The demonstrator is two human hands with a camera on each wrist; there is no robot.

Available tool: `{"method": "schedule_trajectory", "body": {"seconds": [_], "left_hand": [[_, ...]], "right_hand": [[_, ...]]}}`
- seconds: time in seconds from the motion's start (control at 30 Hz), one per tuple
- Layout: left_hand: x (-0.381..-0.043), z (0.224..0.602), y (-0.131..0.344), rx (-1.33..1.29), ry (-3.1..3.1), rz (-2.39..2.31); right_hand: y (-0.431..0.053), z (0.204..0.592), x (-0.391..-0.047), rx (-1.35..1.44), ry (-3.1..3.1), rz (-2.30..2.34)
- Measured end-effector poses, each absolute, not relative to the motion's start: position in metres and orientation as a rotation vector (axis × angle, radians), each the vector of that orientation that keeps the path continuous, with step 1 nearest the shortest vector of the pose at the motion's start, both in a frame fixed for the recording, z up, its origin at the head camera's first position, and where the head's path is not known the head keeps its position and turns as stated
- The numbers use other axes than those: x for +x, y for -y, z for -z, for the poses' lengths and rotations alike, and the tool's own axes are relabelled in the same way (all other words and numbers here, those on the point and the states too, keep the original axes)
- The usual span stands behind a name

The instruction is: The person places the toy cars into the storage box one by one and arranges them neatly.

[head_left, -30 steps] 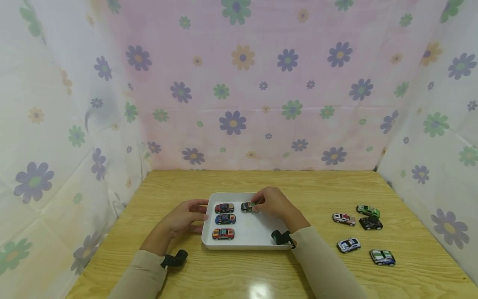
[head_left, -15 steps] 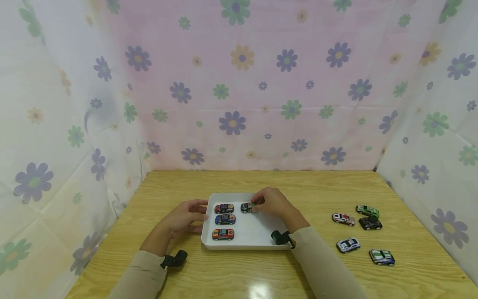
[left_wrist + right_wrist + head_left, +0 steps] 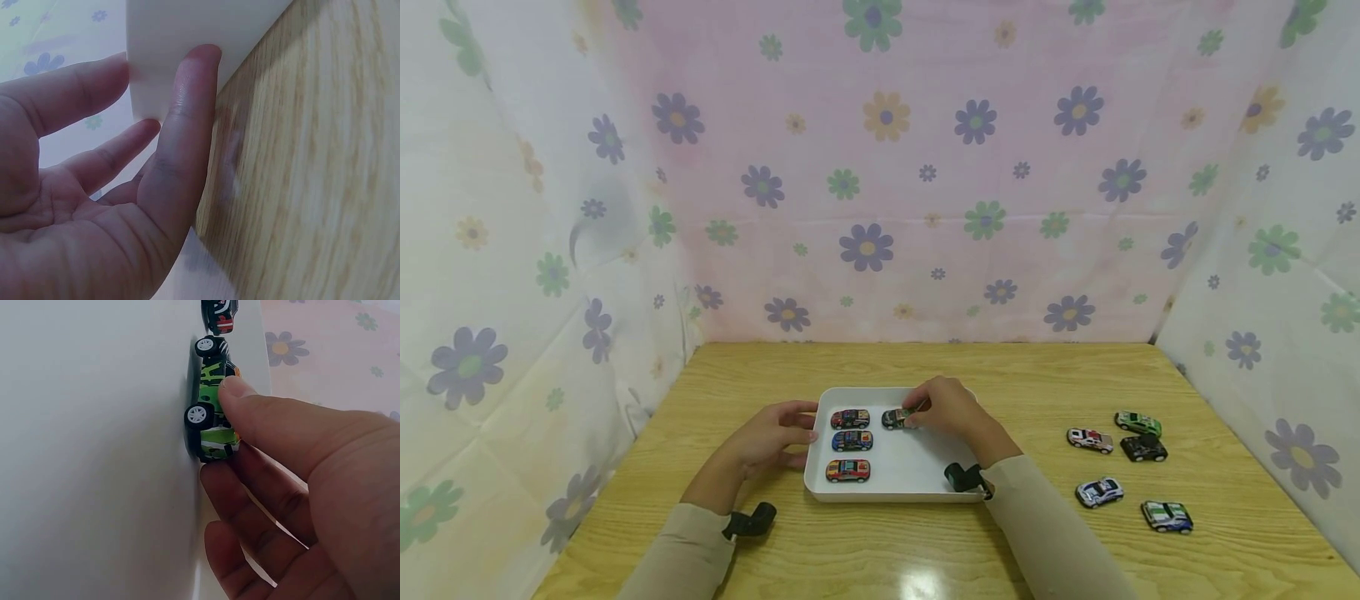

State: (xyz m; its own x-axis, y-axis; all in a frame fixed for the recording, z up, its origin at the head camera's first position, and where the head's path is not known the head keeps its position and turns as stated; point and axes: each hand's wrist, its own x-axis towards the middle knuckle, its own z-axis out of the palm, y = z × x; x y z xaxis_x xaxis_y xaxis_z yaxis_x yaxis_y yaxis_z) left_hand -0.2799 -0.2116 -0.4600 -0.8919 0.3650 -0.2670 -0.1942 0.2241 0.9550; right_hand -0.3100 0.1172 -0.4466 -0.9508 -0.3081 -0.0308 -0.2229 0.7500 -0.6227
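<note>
A white tray (image 3: 902, 471) lies on the table. My right hand (image 3: 951, 408) pinches a green-and-black toy car (image 3: 892, 418) between thumb and fingers, low over the tray floor near its far wall. In the right wrist view the thumb lies along one side of that car (image 3: 211, 403), whose white-hubbed wheels show. At the tray's left end my left hand (image 3: 771, 435) touches the outer wall with its fingertips, the thumb (image 3: 194, 112) fairly straight. Inside, along the left, sit a red-and-black car (image 3: 850, 418), a blue car (image 3: 852, 441) and a red-and-yellow car (image 3: 848, 471).
On the wooden table (image 3: 1015, 550) to the right are several more toy cars: a green one (image 3: 1138, 423), a black one (image 3: 1145, 447), a white-and-red one (image 3: 1090, 439), a silver one (image 3: 1100, 492) and a white-green-blue one (image 3: 1167, 516). Flowered cloth (image 3: 880, 200) encloses the back and sides.
The right hand and the green-and-black car have shifted very slightly left. The left hand and the tray stay in place.
</note>
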Motion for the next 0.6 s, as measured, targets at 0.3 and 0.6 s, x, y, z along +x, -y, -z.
{"method": "schedule_trajectory", "body": {"seconds": [0.3,0.6], "left_hand": [[-0.2798,0.4598,0.2117,0.153,-2.064,-1.711],[-0.2793,0.4582,0.2115,0.156,-2.062,-1.713]], "right_hand": [[-0.1185,0.4502,-0.3113,-0.424,-2.802,1.008],[-0.1182,0.4508,-0.3119,-0.429,-2.814,0.996]]}}
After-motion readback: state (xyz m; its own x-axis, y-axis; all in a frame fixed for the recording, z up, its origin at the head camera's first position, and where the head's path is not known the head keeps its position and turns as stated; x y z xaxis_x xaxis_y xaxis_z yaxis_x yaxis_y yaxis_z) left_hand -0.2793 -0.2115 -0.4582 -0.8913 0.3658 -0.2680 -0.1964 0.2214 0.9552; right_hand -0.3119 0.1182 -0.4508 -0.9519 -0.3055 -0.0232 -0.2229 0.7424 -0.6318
